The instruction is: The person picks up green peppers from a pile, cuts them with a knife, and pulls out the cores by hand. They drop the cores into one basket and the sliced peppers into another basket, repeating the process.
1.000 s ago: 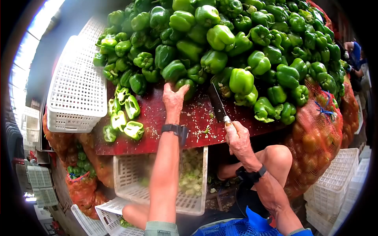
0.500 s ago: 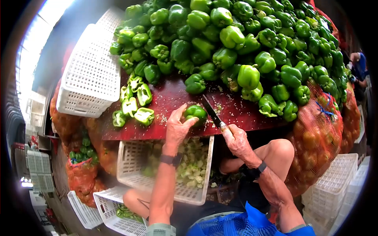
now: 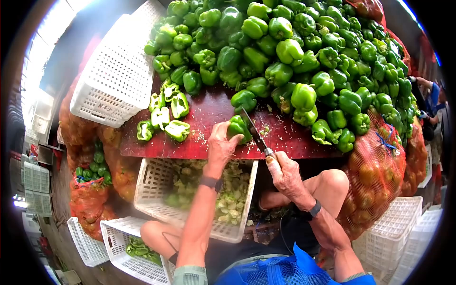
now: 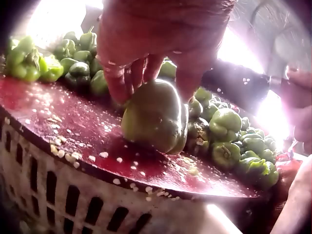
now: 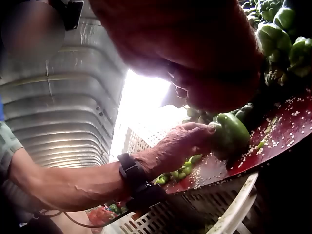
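A whole green bell pepper (image 3: 239, 129) sits near the front edge of the red board (image 3: 204, 124), and my left hand (image 3: 222, 148) grips it from its left side. In the left wrist view, fingers and thumb straddle the pepper (image 4: 153, 117) from above. My right hand (image 3: 284, 176) holds a knife (image 3: 256, 135) by its handle, the dark blade slanting up and left close along the pepper's right side. Just behind lies another whole pepper (image 3: 243, 100). Cut pepper halves (image 3: 177, 130) rest on the board's left part, pale insides showing.
A big heap of green peppers (image 3: 280, 52) covers the back of the board. Beneath the front edge stands a white crate (image 3: 142, 190) of pale pepper scraps. An upturned-looking white crate (image 3: 114, 71) is at left, a red mesh sack (image 3: 373, 175) at right. Seeds litter the board.
My left hand has drawn a pepper from the heap's edge toward the board's front and turned it. The knife has come in beside that pepper. The head view has shifted.
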A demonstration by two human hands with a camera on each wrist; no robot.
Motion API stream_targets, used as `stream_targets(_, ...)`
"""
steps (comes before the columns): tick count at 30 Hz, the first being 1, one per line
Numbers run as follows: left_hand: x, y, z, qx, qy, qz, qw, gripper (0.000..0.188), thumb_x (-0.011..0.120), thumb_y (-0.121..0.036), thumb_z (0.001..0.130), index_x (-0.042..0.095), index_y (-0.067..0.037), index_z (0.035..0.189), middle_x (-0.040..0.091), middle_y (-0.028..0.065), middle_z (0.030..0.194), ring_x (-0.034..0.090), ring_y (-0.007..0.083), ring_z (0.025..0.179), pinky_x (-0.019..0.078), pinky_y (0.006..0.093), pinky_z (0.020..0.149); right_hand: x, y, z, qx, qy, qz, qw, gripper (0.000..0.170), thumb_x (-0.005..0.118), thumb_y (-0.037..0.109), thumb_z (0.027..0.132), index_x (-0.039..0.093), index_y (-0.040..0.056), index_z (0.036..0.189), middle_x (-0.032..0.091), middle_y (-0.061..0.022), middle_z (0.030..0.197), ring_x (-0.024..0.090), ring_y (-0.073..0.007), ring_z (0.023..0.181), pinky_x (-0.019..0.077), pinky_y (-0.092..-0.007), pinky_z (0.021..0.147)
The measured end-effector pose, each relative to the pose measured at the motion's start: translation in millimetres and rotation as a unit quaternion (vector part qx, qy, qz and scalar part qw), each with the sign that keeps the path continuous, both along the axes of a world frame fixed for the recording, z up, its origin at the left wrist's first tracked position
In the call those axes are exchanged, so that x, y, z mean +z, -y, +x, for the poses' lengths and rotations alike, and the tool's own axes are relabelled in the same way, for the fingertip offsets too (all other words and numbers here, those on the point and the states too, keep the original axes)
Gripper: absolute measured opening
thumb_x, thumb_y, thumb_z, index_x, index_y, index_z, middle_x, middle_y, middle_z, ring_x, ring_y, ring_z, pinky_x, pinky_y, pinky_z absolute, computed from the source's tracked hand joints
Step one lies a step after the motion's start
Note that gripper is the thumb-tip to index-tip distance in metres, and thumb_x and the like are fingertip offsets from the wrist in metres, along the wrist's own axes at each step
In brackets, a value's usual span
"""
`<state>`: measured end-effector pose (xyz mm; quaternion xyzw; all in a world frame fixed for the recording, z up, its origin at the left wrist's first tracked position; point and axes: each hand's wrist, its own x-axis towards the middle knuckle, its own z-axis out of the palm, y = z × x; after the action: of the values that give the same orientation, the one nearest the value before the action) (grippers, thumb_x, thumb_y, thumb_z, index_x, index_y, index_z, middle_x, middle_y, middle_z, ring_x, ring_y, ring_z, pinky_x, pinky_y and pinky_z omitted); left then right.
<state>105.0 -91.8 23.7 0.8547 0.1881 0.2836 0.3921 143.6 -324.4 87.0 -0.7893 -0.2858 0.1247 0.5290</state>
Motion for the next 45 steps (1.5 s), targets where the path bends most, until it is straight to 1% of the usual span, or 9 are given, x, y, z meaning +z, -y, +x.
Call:
stream_targets(5, -17, -8, 5, 0.006, 0.010, 0.006, 1.000, 0.038, 0.083, -0.010, 0.078, 0.069, -0.002, 0.112, 0.066, 0.0093, 0.101, 0.063, 0.0181, 0.081, 0.0547, 0.0318, 0.075, -13, -9, 16, 0.028, -0.028, -0.018, 0.999, 0.019, 0.060, 0.018, 0.099, 0.061, -0.0005, 0.097, 0.062, -0.0255, 0.076, 0.064, -0.0408, 0.070, 0.0485, -0.0471, 0.062)
stream_targets(14, -8, -6, 7, -0.002, 0.011, 0.021, 1.000, 0.034, 0.078, -0.008, 0.080, 0.067, 0.001, 0.111, 0.069, 0.0171, 0.106, 0.068, 0.0321, 0.097, 0.0551, 0.0394, 0.085, -22, -24, 27, 0.057, 0.064, -0.075, 0.994, 0.021, 0.062, 0.020, 0.098, 0.054, 0.0021, 0.090, 0.060, -0.0243, 0.069, 0.061, -0.0455, 0.065, 0.0478, -0.0527, 0.057)
stream_targets(16, -5, -1, 5, -0.027, 0.043, 0.064, 0.997, 0.035, 0.079, -0.008, 0.079, 0.067, 0.000, 0.110, 0.068, 0.0173, 0.107, 0.068, 0.0331, 0.098, 0.0551, 0.0399, 0.087, -49, -33, 38, 0.118, 0.390, -0.130, 0.904, 0.021, 0.061, 0.021, 0.099, 0.054, 0.0023, 0.090, 0.060, -0.0235, 0.068, 0.059, -0.0444, 0.060, 0.0462, -0.0527, 0.054)
stream_targets(19, -5, 9, 5, -0.017, 0.064, 0.087, 0.994, 0.036, 0.080, -0.008, 0.078, 0.067, 0.000, 0.110, 0.068, 0.0173, 0.108, 0.068, 0.0337, 0.099, 0.0554, 0.0395, 0.088, -87, -57, 47, 0.091, 0.088, -0.117, 0.985, 0.013, 0.062, 0.015, 0.098, 0.061, 0.0020, 0.096, 0.057, -0.0175, 0.079, 0.062, -0.0383, 0.066, 0.0470, -0.0494, 0.053)
stream_targets(26, -18, -20, 7, 0.047, -0.007, -0.039, 0.998, 0.032, 0.079, -0.015, 0.084, 0.066, 0.001, 0.110, 0.070, 0.0169, 0.105, 0.068, 0.0294, 0.095, 0.0551, 0.0392, 0.086, -87, -59, 25, 0.042, 0.100, -0.125, 0.986, 0.029, 0.062, 0.033, 0.099, 0.058, 0.0050, 0.091, 0.066, -0.0242, 0.074, 0.064, -0.0464, 0.069, 0.0505, -0.0554, 0.063)
stream_targets(29, -18, -19, 12, 0.031, 0.004, -0.019, 0.999, 0.049, 0.078, -0.024, 0.086, 0.062, 0.004, 0.123, 0.065, 0.0243, 0.119, 0.064, 0.0364, 0.108, 0.0527, 0.0431, 0.094, -70, -21, 21, 0.148, 0.254, -0.154, 0.943, 0.026, 0.062, 0.029, 0.099, 0.062, 0.0036, 0.095, 0.065, -0.0236, 0.080, 0.066, -0.0404, 0.073, 0.0509, -0.0532, 0.062)
stream_targets(35, 2, 21, 51, -0.007, 0.048, 0.149, 0.988, 0.086, 0.063, -0.068, 0.090, 0.052, -0.001, 0.144, 0.051, 0.0285, 0.143, 0.053, 0.0403, 0.131, 0.0464, 0.0521, 0.109, -20, 30, 18, -0.046, 0.028, -0.015, 0.998, 0.011, 0.061, 0.013, 0.100, 0.062, 0.0029, 0.098, 0.057, -0.0103, 0.066, 0.056, -0.0198, 0.056, 0.0456, -0.0356, 0.055)
stream_targets(41, -27, 51, 62, -0.033, -0.168, 0.227, 0.959, 0.057, 0.084, -0.044, 0.071, 0.067, -0.011, 0.114, 0.064, 0.0117, 0.116, 0.065, 0.0315, 0.102, 0.0530, 0.0458, 0.086, -72, 47, 47, -0.147, -0.074, 0.045, 0.985, 0.029, 0.057, 0.030, 0.106, 0.056, 0.0076, 0.087, 0.042, 0.0068, 0.057, 0.038, -0.0045, 0.047, 0.0300, -0.0243, 0.043)
stream_targets(45, -32, 44, 66, 0.010, -0.169, 0.298, 0.940, 0.033, 0.075, -0.025, 0.073, 0.066, -0.011, 0.102, 0.063, 0.0074, 0.103, 0.064, 0.0291, 0.090, 0.0524, 0.0439, 0.079, -83, 37, 51, -0.143, 0.158, -0.024, 0.977, 0.030, 0.061, 0.025, 0.104, 0.058, 0.0020, 0.084, 0.053, -0.0092, 0.057, 0.050, -0.0183, 0.049, 0.0399, -0.0365, 0.048)
